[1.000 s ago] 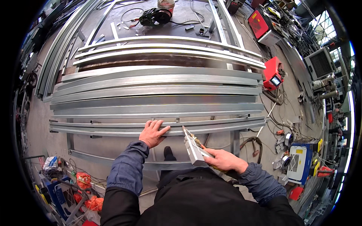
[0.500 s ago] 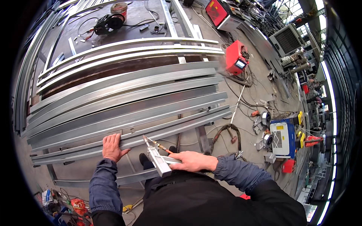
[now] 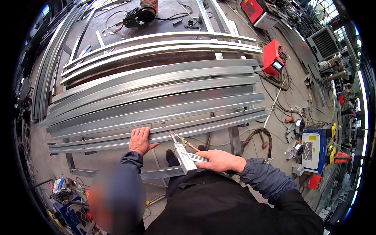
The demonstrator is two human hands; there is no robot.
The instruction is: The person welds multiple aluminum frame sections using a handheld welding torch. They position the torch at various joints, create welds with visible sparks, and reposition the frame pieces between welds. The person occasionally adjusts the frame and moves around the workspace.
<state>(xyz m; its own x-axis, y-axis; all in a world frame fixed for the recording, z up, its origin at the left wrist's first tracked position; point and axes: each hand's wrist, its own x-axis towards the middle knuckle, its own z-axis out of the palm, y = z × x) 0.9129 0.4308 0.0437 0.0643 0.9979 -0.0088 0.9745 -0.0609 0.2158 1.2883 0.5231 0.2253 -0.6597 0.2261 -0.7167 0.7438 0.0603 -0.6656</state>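
Note:
My left hand (image 3: pixel 141 140) is closed over the nearest long silvery metal profile (image 3: pixel 94 145), fingers curled across it and thumb out to the side. In my right hand (image 3: pixel 220 160) is a handheld welding gun (image 3: pixel 184 157), a boxy silver body with a narrow nozzle. A thin feed tube with brass and orange parts runs along its side. The nozzle tip lies at the near edge of the profile, right of my left hand; whether it touches cannot be made out. A round blur covers much of my left forearm.
More metal profiles (image 3: pixel 156 88) lie side by side behind, on a metal frame (image 3: pixel 235 141). To the right are a red machine (image 3: pixel 273 58), a white and blue machine (image 3: pixel 314 147), a hammer (image 3: pixel 264 141) and trailing cables on the floor. A cable reel (image 3: pixel 137 17) stands at the back.
My view has shifted, so the whole scene sits further right and slightly higher. Both hands keep nearly the same place at the profile. The blur over my left forearm is new.

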